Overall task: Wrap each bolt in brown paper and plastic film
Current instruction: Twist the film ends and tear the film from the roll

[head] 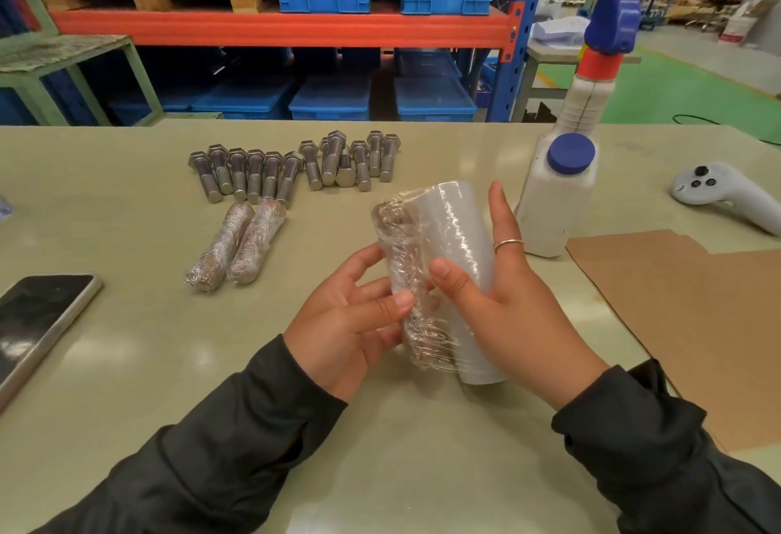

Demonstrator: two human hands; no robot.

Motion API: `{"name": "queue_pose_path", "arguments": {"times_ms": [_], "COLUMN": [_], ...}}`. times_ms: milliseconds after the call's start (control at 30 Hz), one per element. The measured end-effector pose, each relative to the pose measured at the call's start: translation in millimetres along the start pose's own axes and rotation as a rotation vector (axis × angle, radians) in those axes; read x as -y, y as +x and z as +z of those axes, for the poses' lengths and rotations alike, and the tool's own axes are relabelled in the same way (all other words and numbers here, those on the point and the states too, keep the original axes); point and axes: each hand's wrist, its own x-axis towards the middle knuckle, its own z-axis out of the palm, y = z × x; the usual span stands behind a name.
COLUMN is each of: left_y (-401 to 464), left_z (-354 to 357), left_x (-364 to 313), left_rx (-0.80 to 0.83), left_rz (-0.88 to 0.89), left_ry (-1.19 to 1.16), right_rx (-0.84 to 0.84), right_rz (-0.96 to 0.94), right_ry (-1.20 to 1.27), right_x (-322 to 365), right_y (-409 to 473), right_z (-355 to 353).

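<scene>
Both hands (427, 313) hold film roll (458, 246) beside wrapped bolt (401, 263).

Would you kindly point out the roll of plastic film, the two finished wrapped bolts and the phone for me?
roll of plastic film (458, 229), head view, on its clear side wall.
two finished wrapped bolts (253, 244), head view, on the right one's middle.
phone (31, 318), head view, on its dark screen.

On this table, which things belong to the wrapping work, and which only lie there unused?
Belonging to the job:
- bare steel hex bolts
- two finished film-wrapped bolts
- half-wrapped bolt, held in left hand
- clear plastic film roll, held in right hand
- brown paper sheet

Just lying about:
- black smartphone
- white game-style controller
- white spray bottle with blue caps
</scene>
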Motion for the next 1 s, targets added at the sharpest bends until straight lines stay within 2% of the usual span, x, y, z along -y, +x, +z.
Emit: {"name": "queue_pose_path", "arguments": {"times_ms": [133,367,533,700,1000], "left_y": [1,1,1,-2,-3], "left_z": [3,2,-5,-3,2], "left_x": [1,5,3,8,12], "left_rx": [-0.048,-0.169,-0.247,-0.382,-0.444], "left_rz": [-0.026,0.062,0.172,0.261,0.341], "left_ry": [-0.024,0.021,0.17,0.486,0.654], "right_rx": [0.025,0.061,0.024,-0.017,-0.051], "right_rz": [-0.009,-0.021,-0.022,-0.067,-0.106], "right_ry": [0.056,0.053,-0.092,-0.265,-0.509], "right_x": [-1,4,5,5,5], "right_y": [-5,-10,-9,-8,-5], "right_z": [3,9,5,5,12]}}
